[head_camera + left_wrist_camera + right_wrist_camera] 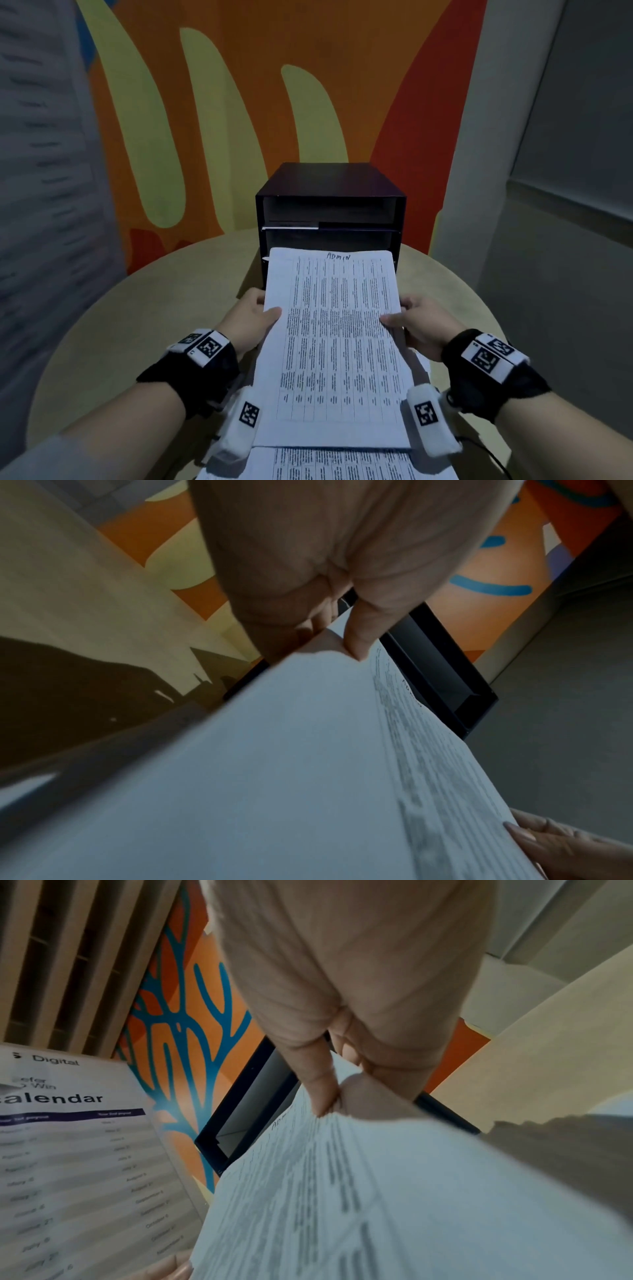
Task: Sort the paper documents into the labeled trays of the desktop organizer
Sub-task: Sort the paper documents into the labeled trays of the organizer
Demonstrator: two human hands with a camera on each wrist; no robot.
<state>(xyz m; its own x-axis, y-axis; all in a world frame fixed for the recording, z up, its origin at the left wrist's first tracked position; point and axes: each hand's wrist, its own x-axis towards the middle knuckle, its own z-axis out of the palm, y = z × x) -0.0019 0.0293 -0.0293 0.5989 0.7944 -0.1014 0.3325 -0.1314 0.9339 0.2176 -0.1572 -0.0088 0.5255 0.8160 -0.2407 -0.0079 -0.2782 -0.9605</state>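
Both hands hold one printed sheet (337, 339) flat in air, table of small text, "ADMIN" handwritten at top. Left hand (251, 317) pinches left edge, thumb on top, fingers beneath. Right hand (419, 323) pinches right edge same way. Sheet's far end sits at front of black desktop organizer (330, 205), near lower tray opening. Organizer stands on round beige table (85, 342). More printed papers (342, 466) lie beneath, near person.

Dim, bluish frames; wrist views blurred, edges warped.
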